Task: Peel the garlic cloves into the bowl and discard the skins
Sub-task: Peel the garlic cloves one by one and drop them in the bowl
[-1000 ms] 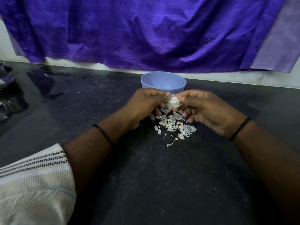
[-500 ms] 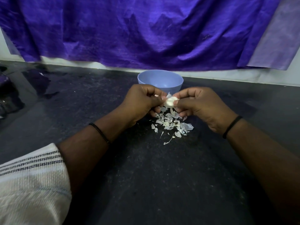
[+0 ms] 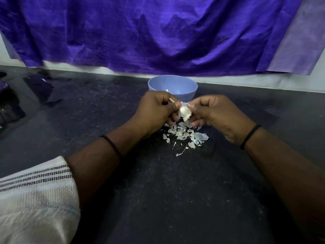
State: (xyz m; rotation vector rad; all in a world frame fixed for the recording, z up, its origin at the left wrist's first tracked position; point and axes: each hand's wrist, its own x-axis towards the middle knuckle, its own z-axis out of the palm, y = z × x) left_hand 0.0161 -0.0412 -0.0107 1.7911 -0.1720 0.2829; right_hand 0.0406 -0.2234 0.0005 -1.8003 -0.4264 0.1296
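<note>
Garlic clove sits pinched between left hand and right hand, above the skins mid-table, before the bowl. Advised: steady grip, peel skin in strips.

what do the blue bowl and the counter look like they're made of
Blue bowl: probably plastic, with a matte, even colour and a thin smooth rim. Counter: likely polished dark stone, speckled grey and faintly reflecting the purple cloth at far left.

One bowl, one garlic clove, two hands, two wristbands
</note>
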